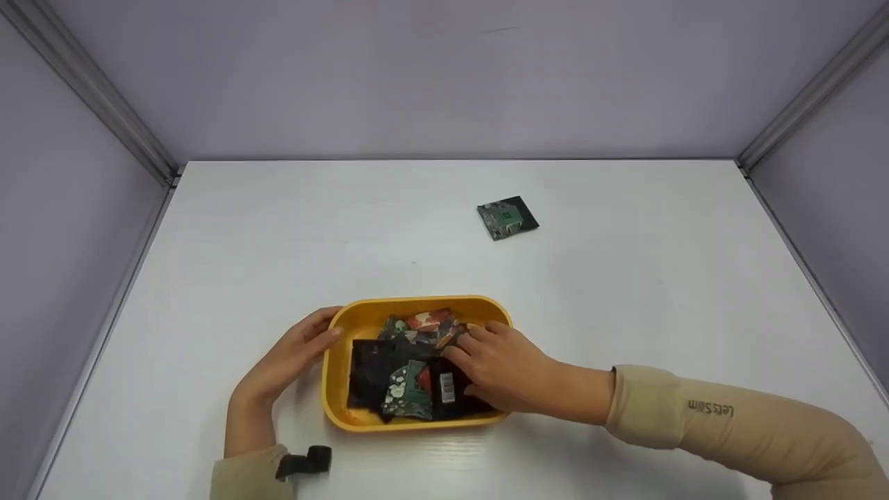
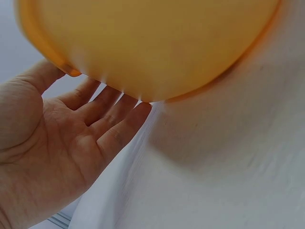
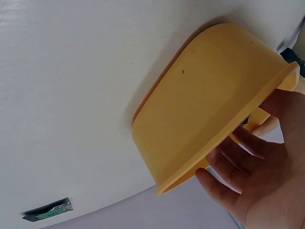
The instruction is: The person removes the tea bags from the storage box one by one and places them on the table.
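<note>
Packets [image 1: 408,392] in tub [image 1: 337,389], lone packet [image 1: 508,218] behind

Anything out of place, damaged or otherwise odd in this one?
One green-and-black packet lies alone on the white table, beyond the yellow bin, while the other visible packets are heaped inside it. The bin's outer wall also bears a small dark speck; I can't tell whether it's dirt or damage.
</note>
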`<state>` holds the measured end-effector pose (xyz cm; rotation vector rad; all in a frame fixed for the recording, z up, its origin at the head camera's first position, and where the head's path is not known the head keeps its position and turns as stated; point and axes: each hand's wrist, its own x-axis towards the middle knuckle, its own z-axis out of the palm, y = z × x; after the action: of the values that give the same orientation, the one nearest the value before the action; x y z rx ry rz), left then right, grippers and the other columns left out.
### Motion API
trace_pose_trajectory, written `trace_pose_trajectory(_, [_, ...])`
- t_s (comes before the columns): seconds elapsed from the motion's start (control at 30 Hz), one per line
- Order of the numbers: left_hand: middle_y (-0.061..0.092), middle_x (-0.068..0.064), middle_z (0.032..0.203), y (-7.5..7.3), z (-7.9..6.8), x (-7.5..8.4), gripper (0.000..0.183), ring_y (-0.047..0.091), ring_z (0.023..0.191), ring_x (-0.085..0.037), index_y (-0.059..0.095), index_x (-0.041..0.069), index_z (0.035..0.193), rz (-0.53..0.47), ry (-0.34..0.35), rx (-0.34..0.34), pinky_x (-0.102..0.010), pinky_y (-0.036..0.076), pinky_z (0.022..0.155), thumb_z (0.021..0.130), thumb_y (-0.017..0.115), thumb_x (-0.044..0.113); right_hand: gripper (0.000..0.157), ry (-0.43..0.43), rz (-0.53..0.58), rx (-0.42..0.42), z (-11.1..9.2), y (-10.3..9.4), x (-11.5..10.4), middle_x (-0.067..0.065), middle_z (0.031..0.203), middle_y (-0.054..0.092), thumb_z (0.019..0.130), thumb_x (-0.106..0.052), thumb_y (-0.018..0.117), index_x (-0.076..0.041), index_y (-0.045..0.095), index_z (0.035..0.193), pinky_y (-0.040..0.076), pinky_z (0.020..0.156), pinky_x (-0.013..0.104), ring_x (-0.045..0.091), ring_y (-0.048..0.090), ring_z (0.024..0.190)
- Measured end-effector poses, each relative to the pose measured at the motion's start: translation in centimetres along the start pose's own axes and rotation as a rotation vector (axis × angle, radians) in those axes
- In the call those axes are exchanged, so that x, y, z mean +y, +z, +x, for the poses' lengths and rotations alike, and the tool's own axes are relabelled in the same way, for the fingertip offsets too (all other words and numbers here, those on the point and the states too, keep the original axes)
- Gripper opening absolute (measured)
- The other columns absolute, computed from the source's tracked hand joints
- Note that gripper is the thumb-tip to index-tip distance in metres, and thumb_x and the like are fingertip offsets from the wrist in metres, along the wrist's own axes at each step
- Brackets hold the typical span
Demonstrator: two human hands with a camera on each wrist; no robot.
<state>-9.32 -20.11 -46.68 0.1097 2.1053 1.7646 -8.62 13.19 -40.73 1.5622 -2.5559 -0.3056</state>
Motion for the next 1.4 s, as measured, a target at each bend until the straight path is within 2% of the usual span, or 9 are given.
trace_pose_trajectory(0.2, [0.052,-0.011,0.142,0.0,-0.1,0.0,0.047,0.048,0.131,-0.027,0.049,0.008,0.142,0.022,0.013,0.002,-0.05,0.034,0.113,0.102,0.057,0.031,0.052,0.003,0.026,-0.022,0.5,-0.1,-0.2,0.004,0.111,0.065,0.085,-0.047,0.075,-0.013,0.062,0.122,0.052,0.083,0.033,0.021,0.06,0.099])
trace_pose_trajectory(0.4, [0.051,-0.011,0.144,0.0,0.0,0.0,0.048,0.046,0.133,-0.027,0.048,0.007,0.142,0.028,0.012,-0.004,-0.049,0.033,0.113,0.102,0.057,0.031,0.039,-0.02,0.046,0.033,0.6,-0.4,-0.3,0.004,0.109,0.066,0.087,-0.041,0.075,-0.013,0.066,0.113,0.053,0.08,0.032,0.02,0.061,0.098])
trace_pose_trajectory(0.53, [0.051,-0.01,0.144,0.0,0.0,0.1,0.048,0.047,0.133,-0.026,0.049,0.009,0.142,0.028,0.0,0.0,-0.049,0.034,0.113,0.102,0.058,0.032,0.023,-0.02,0.156,0.074,0.5,-0.8,-0.3,0.0,0.091,0.068,0.086,-0.03,0.076,-0.013,0.066,0.099,0.052,0.071,0.03,0.017,0.062,0.083])
trace_pose_trajectory(0.63, [0.051,-0.01,0.144,0.0,-0.1,0.1,0.048,0.047,0.132,-0.026,0.049,0.009,0.143,0.026,-0.001,0.001,-0.049,0.033,0.113,0.102,0.058,0.032,0.018,-0.011,0.255,0.084,0.4,-1.1,-0.3,-0.002,0.08,0.067,0.085,-0.024,0.077,-0.014,0.064,0.092,0.052,0.066,0.029,0.015,0.061,0.072])
trace_pose_trajectory(0.73, [0.051,-0.011,0.144,0.0,-0.1,0.1,0.048,0.047,0.133,-0.026,0.048,0.008,0.143,0.023,0.004,-0.004,-0.049,0.032,0.114,0.102,0.057,0.031,0.017,-0.004,0.316,0.092,0.4,-1.5,-0.3,-0.002,0.078,0.066,0.085,-0.021,0.077,-0.015,0.063,0.091,0.053,0.065,0.029,0.015,0.061,0.069])
trace_pose_trajectory(0.83, [0.05,-0.012,0.145,0.0,0.0,0.1,0.049,0.046,0.133,-0.027,0.047,0.008,0.144,0.017,-0.001,-0.005,-0.05,0.032,0.114,0.102,0.057,0.031,0.018,-0.013,0.326,0.118,0.2,-1.8,-0.2,-0.002,0.078,0.066,0.085,-0.02,0.077,-0.014,0.063,0.094,0.052,0.063,0.029,0.015,0.061,0.069])
trace_pose_trajectory(0.97, [0.05,-0.01,0.145,0.1,0.0,0.0,0.049,0.046,0.134,-0.027,0.047,0.009,0.144,0.011,-0.017,0.007,-0.049,0.033,0.113,0.102,0.058,0.031,0.018,-0.016,0.351,0.169,-0.4,-2.2,0.1,-0.001,0.081,0.067,0.087,-0.019,0.075,-0.012,0.064,0.099,0.05,0.062,0.03,0.016,0.061,0.071])
trace_pose_trajectory(1.17, [0.051,-0.008,0.144,0.1,0.1,-0.1,0.046,0.046,0.133,-0.025,0.049,0.011,0.142,-0.003,-0.023,0.01,-0.046,0.033,0.113,0.101,0.058,0.031,0.017,0.037,0.457,0.275,-1.4,-2.4,1.3,-0.002,0.086,0.067,0.086,-0.015,0.077,-0.013,0.064,0.097,0.054,0.07,0.031,0.015,0.06,0.073])
trace_pose_trajectory(1.4, [0.049,-0.011,0.146,0.1,0.1,0.0,0.051,0.043,0.136,-0.028,0.047,0.009,0.144,0.015,-0.03,0.021,-0.05,0.031,0.114,0.101,0.059,0.033,0.021,0.1,0.469,0.409,-2.3,-2.2,3.4,-0.003,0.088,0.068,0.083,-0.01,0.079,-0.012,0.065,0.099,0.054,0.064,0.032,0.014,0.06,0.073])
